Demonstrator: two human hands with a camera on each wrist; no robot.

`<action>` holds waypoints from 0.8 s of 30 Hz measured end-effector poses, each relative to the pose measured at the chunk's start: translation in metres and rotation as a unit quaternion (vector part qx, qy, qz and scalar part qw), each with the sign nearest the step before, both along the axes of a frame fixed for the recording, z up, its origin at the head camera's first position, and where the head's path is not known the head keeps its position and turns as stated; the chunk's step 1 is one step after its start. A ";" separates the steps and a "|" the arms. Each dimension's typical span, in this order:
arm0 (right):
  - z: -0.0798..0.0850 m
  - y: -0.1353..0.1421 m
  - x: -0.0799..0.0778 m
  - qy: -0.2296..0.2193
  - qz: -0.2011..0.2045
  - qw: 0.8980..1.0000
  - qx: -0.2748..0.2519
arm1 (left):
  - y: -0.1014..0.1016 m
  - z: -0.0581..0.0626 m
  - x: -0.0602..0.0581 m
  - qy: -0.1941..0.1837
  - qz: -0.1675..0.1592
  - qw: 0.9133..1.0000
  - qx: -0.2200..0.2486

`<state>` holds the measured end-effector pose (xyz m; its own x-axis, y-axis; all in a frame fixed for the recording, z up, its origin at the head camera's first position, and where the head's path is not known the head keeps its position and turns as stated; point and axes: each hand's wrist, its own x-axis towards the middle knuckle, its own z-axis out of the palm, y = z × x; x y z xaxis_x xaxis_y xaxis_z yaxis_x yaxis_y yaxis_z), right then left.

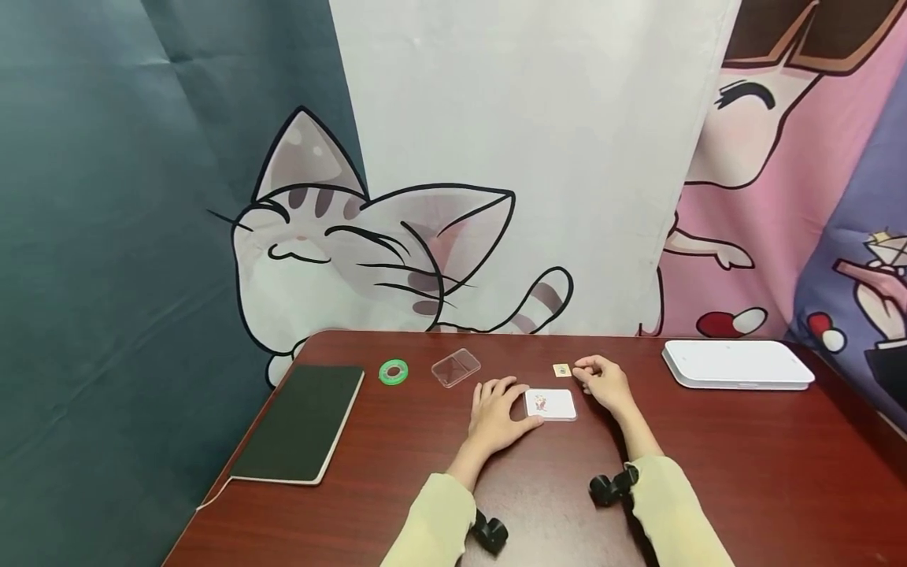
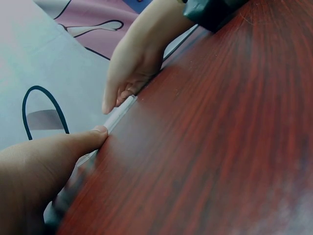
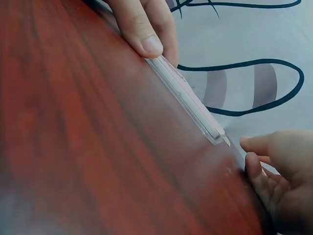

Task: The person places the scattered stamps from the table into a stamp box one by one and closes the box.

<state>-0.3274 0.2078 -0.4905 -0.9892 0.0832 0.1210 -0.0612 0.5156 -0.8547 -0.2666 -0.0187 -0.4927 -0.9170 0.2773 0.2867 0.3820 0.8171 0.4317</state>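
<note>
A stack of white cards [image 1: 560, 403] with a small reddish picture on top lies in a clear plastic tray [image 3: 183, 101] on the table. My left hand [image 1: 494, 413] holds the tray's left end, thumb on the near edge and fingers at the far side; its thumb also shows in the right wrist view. Beyond the stack, a small pale-yellow square [image 1: 562, 370] with a dark mark lies flat. Just right of this square is my right hand [image 1: 602, 381], its fingers loosely bent. A gap shows between its thumb [image 3: 254, 164] and index finger, with nothing visible there.
An open clear plastic piece [image 1: 456, 368] lies behind my left hand. Left of it sit a green tape roll [image 1: 393, 372] and a dark notebook-like slab [image 1: 301, 425] with a white cord. At the back right stands a flat white box [image 1: 738, 365]. A printed curtain hangs behind the table.
</note>
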 end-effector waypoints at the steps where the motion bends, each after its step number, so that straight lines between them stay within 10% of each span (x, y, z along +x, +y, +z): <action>1: 0.000 0.000 -0.001 -0.004 0.000 1.000 0.009 | 0.000 0.000 0.000 0.002 0.000 1.000 -0.001; 9: 0.003 0.000 -0.009 -0.014 0.009 0.993 0.114 | 0.000 -0.002 -0.001 -0.001 0.001 1.000 -0.009; 24: 0.012 0.008 -0.023 -0.087 0.096 0.989 0.076 | 0.000 -0.002 0.000 -0.004 -0.001 1.000 -0.002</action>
<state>-0.3505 0.2158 -0.4786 -0.9920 -0.1135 -0.0549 -0.0295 0.6327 -0.7738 -0.2671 -0.0186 -0.4949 -0.9188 0.2808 0.2772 0.3802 0.8183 0.4311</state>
